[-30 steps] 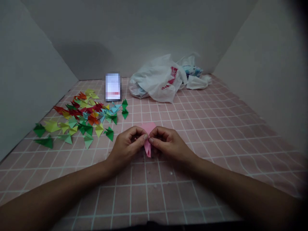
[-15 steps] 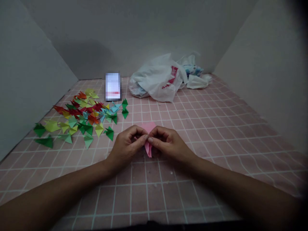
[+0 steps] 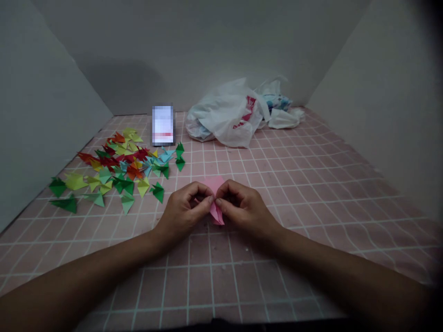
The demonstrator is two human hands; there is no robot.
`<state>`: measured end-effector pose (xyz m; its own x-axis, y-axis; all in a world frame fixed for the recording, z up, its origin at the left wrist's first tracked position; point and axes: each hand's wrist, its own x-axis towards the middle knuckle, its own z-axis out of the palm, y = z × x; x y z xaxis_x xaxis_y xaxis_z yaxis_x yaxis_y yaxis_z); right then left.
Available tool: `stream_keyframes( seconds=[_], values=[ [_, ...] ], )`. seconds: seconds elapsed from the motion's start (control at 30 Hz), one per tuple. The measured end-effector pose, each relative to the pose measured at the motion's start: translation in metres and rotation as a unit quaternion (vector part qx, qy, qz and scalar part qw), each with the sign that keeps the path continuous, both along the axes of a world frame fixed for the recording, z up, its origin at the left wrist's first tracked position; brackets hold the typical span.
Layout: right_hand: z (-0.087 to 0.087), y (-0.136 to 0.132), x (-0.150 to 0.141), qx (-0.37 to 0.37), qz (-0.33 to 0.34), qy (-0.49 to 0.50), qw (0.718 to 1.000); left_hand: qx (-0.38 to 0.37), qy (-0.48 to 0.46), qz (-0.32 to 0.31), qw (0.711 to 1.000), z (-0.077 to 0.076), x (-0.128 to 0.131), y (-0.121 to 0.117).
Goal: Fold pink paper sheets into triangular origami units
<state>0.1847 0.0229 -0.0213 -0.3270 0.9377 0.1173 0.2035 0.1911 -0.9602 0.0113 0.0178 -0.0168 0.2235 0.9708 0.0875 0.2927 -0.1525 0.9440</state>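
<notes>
A piece of pink paper [image 3: 216, 215] is at the middle of the scene, between the two hands and just above or on the worktop [image 3: 311, 189]; which of the two, I cannot tell. Its broad, flat part spreads out beyond the fingers, and a narrower folded end points back toward the person, with a crease running along it. The left hand [image 3: 187, 205] has its grip closed, thumb against curled fingers, pinching the paper from the left. The right hand [image 3: 244, 205] does the same from the right, its grip also closed on the paper, and the two thumb tips nearly meet over the fold. Both forearms reach in from the lower corners. To the left of the hands lies a loose spread of folded paper shapes [image 3: 126, 185] in green, yellow, red, orange and light blue, many overlapping. Just behind them stands a phone [image 3: 162, 124], its lit screen blurred into blocks. Farther back, right of the phone, sits a crumpled white plastic bag [image 3: 224, 113] with red print, and next to it a smaller blue-and-white bundle [image 3: 278, 101]. The worktop has a pink surface with white grid lines, and pale walls [image 3: 221, 41] enclose it at the back and sides
</notes>
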Motion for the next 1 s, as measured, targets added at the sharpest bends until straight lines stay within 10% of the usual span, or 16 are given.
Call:
stream_keyframes(
  seconds=[0.3,0.63,1.0],
  values=[
    [-0.004,-0.003,0.001,0.237,-0.002,-0.122,0.964,0.009,0.042,0.002,0.999,0.001,0.0,-0.003],
    [-0.002,-0.005,0.003,0.284,0.027,-0.124,0.95,-0.046,-0.068,-0.001,0.997,0.002,0.0,-0.006],
    [0.002,0.004,0.005,0.023,0.016,0.071,0.997,-0.135,-0.15,0.08,0.976,0.004,-0.006,0.009]
  ],
)
